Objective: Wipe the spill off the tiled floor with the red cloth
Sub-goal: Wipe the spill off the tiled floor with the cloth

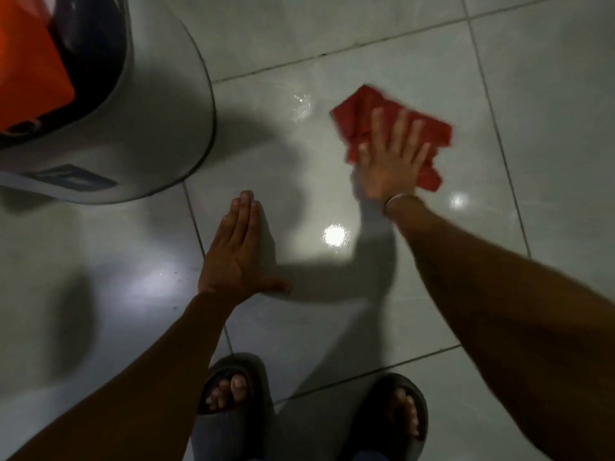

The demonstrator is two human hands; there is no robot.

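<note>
The red cloth lies crumpled on the pale tiled floor, right of centre. My right hand presses flat on top of it with the fingers spread, and its edges look blurred. Just left of the cloth a small wet patch of spill glistens on the same tile. My left hand rests palm down on the floor nearer to me, fingers together, thumb out, holding nothing.
A round grey bin-like container with something orange inside stands at the upper left, close to the spill. My two feet in dark slippers are at the bottom edge. Light glares off the tile.
</note>
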